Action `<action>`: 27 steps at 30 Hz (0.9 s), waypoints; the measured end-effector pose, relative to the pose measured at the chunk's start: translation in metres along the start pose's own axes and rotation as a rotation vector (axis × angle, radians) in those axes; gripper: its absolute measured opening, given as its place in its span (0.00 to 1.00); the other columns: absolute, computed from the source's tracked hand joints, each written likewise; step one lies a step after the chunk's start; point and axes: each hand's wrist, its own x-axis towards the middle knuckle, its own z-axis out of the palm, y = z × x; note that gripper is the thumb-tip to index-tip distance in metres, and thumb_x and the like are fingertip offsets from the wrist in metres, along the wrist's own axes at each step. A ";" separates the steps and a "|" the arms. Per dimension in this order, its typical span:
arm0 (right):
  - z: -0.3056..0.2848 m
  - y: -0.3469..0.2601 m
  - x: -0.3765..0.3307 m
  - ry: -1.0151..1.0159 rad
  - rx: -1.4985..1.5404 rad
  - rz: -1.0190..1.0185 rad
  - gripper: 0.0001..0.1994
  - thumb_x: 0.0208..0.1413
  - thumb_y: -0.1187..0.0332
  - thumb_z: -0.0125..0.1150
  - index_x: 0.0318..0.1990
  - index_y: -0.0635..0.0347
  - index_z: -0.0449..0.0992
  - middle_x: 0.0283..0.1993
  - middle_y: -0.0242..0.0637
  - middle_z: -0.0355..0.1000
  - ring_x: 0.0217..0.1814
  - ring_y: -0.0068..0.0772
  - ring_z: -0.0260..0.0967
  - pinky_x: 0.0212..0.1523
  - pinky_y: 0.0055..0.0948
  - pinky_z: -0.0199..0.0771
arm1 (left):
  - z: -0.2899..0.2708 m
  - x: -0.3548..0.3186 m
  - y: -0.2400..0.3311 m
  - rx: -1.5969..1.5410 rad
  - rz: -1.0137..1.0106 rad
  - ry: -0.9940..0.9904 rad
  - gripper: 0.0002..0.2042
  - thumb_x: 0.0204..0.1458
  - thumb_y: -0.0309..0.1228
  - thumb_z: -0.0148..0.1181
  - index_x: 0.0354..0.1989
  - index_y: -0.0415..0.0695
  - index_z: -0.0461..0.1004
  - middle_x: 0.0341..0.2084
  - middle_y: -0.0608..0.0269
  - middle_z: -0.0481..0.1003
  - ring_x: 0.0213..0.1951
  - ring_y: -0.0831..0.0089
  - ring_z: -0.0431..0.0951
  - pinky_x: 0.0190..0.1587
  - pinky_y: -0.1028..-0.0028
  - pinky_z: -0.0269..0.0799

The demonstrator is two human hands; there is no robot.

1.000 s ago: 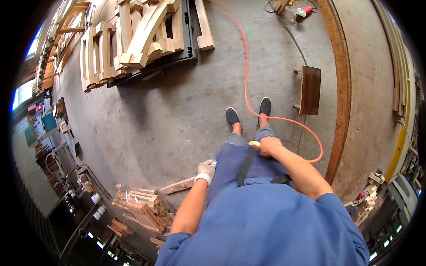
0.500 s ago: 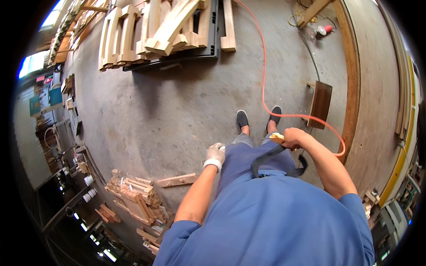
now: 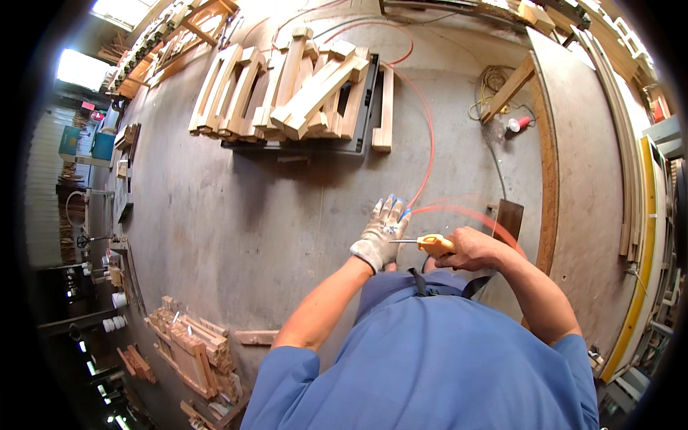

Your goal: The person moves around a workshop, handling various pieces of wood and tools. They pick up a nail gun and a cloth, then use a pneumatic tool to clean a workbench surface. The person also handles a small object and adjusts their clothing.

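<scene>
My bare right hand [image 3: 474,248] is wrapped round the handle of a yellow air blow gun [image 3: 434,244]. Its thin metal nozzle points left at the palm side of my left hand. A red air hose [image 3: 476,214], blurred by motion, passes just beyond my right hand; where it joins the gun is hidden. On my left hand [image 3: 385,228] is a whitish work glove with blue at the fingertips. Its fingers are stretched out and a little apart, with nothing in them. The nozzle tip ends close to the glove; I cannot tell whether they touch.
Ahead, a pile of jointed wooden pieces [image 3: 315,100] lies on a black pallet [image 3: 337,146], with one lone timber [image 3: 384,115] beside it. A large wooden panel [image 3: 588,165] stands right. More wood is stacked [image 3: 193,347] at lower left. A red-and-white reel [image 3: 518,124] rests on the floor.
My left hand has risen from beside my thigh to in front of me, fingers spreading. The blow gun has swung up to point left at it, and the red hose has shifted.
</scene>
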 end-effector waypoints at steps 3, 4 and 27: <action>0.000 0.025 0.001 0.239 -0.128 0.123 0.21 0.49 0.52 0.70 0.41 0.62 0.83 0.35 0.54 0.79 0.41 0.56 0.78 0.44 0.46 0.77 | -0.032 0.009 0.008 -0.069 -0.054 0.056 0.28 0.61 0.42 0.58 0.68 0.45 0.65 0.68 0.46 0.64 0.72 0.48 0.57 0.73 0.51 0.52; -0.002 0.025 -0.001 0.273 -0.135 0.147 0.21 0.49 0.52 0.70 0.41 0.61 0.83 0.36 0.54 0.79 0.41 0.56 0.78 0.44 0.46 0.77 | -0.023 0.012 0.002 -0.457 -0.204 0.109 0.26 0.63 0.41 0.57 0.67 0.43 0.66 0.64 0.46 0.67 0.68 0.49 0.63 0.69 0.52 0.59; -0.039 0.017 0.040 0.836 0.160 -0.124 0.15 0.60 0.55 0.63 0.48 0.53 0.81 0.39 0.50 0.80 0.43 0.55 0.77 0.45 0.46 0.75 | -0.073 0.057 0.041 -1.048 -0.231 0.446 0.30 0.54 0.33 0.71 0.63 0.37 0.67 0.51 0.51 0.74 0.50 0.64 0.77 0.52 0.67 0.77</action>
